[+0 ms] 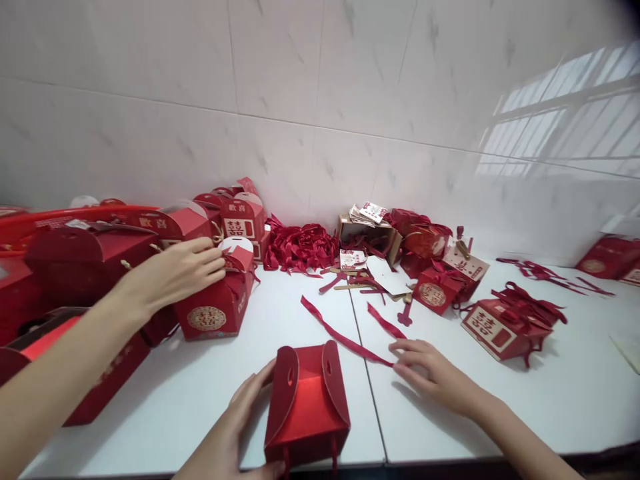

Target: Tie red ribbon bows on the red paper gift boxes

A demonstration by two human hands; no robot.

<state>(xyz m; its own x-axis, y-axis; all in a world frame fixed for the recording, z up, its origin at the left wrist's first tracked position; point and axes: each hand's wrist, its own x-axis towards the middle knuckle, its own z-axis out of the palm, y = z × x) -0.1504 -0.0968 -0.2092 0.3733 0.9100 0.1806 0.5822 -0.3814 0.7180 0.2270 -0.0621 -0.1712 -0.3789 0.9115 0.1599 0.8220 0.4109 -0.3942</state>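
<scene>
My left hand (pixel 239 417) holds a small red gift box (pixel 309 407) at the table's front edge. Its fingers lie along the box's left side and the thumb is at the front. The box has two rounded flaps with slots standing up, and red cords hang at the front. To the right, my right hand (pixel 433 375) has its fingertips on a dark red ribbon (pixel 345 341). Two ribbon lengths run from those fingers across the white table; whether they are one piece is hidden.
Another person's hand (pixel 175 273) reaches in from the left over red boxes (pixel 213 307). Toward the wall lie a ribbon heap (pixel 303 247), a cardboard box (pixel 373 233) and scattered tags (pixel 353 259). A ribbon-tied box (pixel 510 327) stands at right, near loose ribbons (pixel 537 270).
</scene>
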